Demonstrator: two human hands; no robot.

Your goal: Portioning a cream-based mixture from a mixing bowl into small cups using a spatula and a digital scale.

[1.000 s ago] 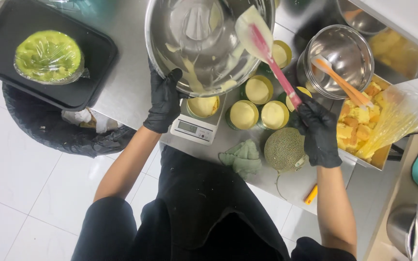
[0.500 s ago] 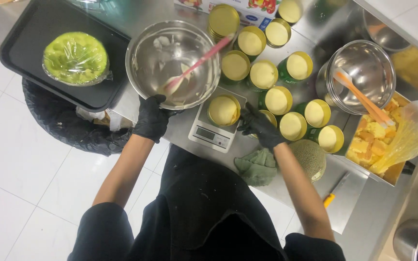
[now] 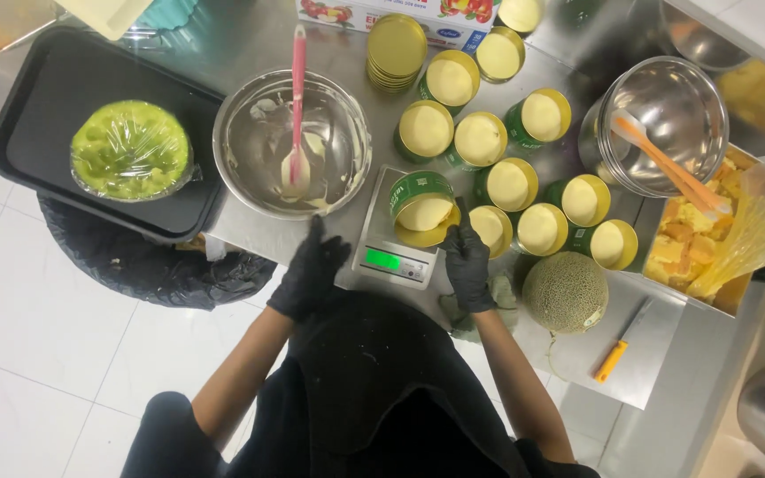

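Black-gloved, the right hand (image 3: 467, 258) has its fingers closed on the near rim of a green tin cup (image 3: 421, 209) of pale cream that stands on the small kitchen scale (image 3: 391, 257), just ahead of the hand. The left hand (image 3: 310, 271), also gloved, rests loosely curled and holding nothing at the counter edge. Just beyond it stands a steel mixing bowl (image 3: 347, 124) with a pink spatula (image 3: 297, 106) lying inside; a cluster of filled cups (image 3: 511, 183) stands beyond and to the right of the right hand.

Your hands wear matt black gloves, the left hand (image 3: 310, 273) by the glossy steel mixing bowl (image 3: 250, 146), the right hand (image 3: 468, 264) touching the shiny green metal tin (image 3: 422, 209) on the smooth plastic scale (image 3: 391, 258).
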